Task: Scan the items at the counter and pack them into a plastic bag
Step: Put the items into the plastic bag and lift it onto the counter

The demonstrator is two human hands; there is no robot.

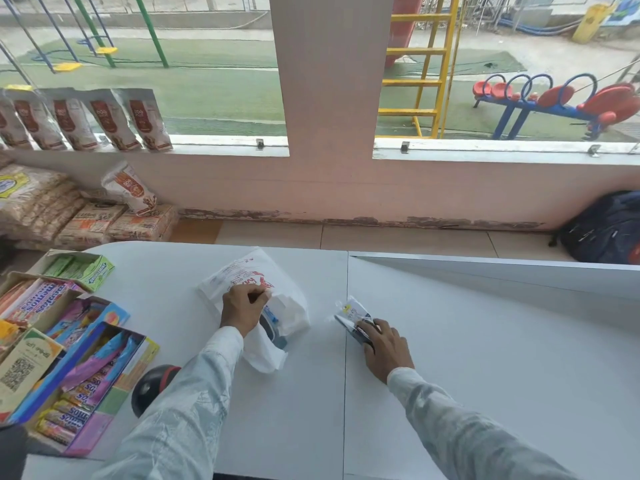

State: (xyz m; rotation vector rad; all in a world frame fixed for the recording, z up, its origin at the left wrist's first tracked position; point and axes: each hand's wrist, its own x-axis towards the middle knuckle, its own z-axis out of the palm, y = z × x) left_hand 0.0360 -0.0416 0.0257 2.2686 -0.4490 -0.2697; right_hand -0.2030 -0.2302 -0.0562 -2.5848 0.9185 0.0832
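Note:
A white plastic bag (277, 289) with red print lies on the white counter (311, 393), with a dark and blue item showing at its mouth. My left hand (242, 308) pinches the bag's upper edge. To the right, a small clear packet (353, 315) with a dark item inside lies on the counter. My right hand (386, 348) rests on the packet's near end, fingers closed on it.
Open boxes of sweets and gum (69, 358) crowd the counter's left side. A black and red scanner (152, 386) sits by my left sleeve. A raised white partition (502, 271) borders the far right. Snack packs (86, 216) and a dark backpack (602, 230) lie beyond.

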